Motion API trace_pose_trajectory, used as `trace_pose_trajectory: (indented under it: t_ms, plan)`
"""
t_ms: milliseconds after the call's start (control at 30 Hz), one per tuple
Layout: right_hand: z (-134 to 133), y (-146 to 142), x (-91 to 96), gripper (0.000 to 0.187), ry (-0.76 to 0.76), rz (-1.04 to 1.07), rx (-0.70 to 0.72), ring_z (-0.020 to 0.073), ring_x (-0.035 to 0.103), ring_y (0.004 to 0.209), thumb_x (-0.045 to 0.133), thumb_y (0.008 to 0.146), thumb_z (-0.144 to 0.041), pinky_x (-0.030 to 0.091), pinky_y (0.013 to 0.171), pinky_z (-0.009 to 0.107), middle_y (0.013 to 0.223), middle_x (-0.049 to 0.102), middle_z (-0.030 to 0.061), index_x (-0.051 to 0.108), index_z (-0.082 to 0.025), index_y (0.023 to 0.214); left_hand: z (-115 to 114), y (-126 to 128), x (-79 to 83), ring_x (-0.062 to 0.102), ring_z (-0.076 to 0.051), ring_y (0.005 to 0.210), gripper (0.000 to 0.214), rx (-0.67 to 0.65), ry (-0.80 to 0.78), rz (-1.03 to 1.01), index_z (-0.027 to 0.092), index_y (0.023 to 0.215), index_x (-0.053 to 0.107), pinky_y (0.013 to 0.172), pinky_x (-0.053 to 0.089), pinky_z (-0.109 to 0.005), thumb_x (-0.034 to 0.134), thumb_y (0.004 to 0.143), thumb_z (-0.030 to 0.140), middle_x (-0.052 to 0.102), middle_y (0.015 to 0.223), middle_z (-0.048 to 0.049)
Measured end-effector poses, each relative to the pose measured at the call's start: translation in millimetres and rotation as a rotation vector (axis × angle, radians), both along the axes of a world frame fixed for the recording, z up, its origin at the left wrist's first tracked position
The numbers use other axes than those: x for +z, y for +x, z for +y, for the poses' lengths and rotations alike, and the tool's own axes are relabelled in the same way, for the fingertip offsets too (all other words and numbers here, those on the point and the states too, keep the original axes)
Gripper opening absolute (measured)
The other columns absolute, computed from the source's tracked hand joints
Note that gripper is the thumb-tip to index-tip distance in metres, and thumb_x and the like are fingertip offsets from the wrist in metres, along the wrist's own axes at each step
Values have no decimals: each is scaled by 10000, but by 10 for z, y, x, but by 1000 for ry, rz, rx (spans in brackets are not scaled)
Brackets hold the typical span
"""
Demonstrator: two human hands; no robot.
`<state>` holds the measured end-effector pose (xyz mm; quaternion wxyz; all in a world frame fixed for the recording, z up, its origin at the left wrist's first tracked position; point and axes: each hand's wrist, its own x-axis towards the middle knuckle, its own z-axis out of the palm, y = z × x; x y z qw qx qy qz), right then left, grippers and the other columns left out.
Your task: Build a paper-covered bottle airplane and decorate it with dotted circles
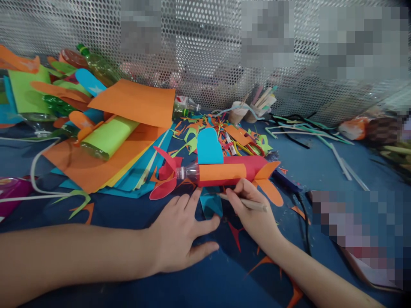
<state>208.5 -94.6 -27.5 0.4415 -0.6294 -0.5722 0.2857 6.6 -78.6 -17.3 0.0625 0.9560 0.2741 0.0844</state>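
Observation:
A plastic bottle wrapped in red and orange paper (222, 172) lies on its side like a toy airplane, its neck pointing left with red propeller blades. One blue paper wing (209, 146) stands up behind it; orange tail pieces (269, 191) are at the right end. My left hand (184, 229) lies with fingers spread, fingertips touching the near blue wing (211, 204) and the area by the bottle's neck. My right hand (255, 209) pinches a slim pale pen (253, 205), its tip over that near wing. Any mark under the tip is too small to make out.
Coloured paper sheets (128, 179) and wrapped bottles (111, 137) are piled at the left. Paper scraps and scissors (257, 149) lie behind the airplane. Cups of sticks (239, 112) stand against the perforated metal screen (205, 55). A glue gun (287, 177) with a black cable is at right.

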Motion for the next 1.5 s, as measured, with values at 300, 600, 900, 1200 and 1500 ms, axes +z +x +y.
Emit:
trace_pose_trajectory:
  t_ms: [300,600,900,1200,1500]
  plan:
    - [-46,-35,39,275,-45,65,108,83,241,449,492,872,-263,262,431,217,522,267,-95,313,-234,666,-2,-1,6,493,-338,1006,460,-6,-15,8,362,1264,502,758,425,-488,304,904,568,353,1356,-199]
    - [-71,-72,51,269,-55,21,183,79,310,440,492,864,-270,259,424,209,515,334,-85,323,-229,658,-4,-2,3,485,-341,1021,460,-1,-4,12,371,1272,491,762,425,-493,299,904,570,358,1359,-190]
    - [-19,-55,-10,262,-62,33,121,88,275,473,511,882,-337,258,450,224,553,308,-86,346,-231,707,-2,5,26,494,-339,1001,464,2,-8,9,371,1278,490,767,417,-486,282,911,565,355,1363,-191]
    - [1,-53,9,238,-65,2,129,99,337,512,533,875,-341,302,481,227,584,386,-71,364,-234,746,-3,4,33,494,-324,1002,456,4,-10,6,368,1266,506,785,411,-477,299,909,563,375,1359,-175]
    - [-34,-22,105,278,-27,-53,95,88,275,467,500,847,-240,252,443,224,531,290,-82,301,-230,655,-6,8,15,505,-319,961,465,5,-7,20,364,1274,496,769,414,-483,309,901,570,348,1369,-190]
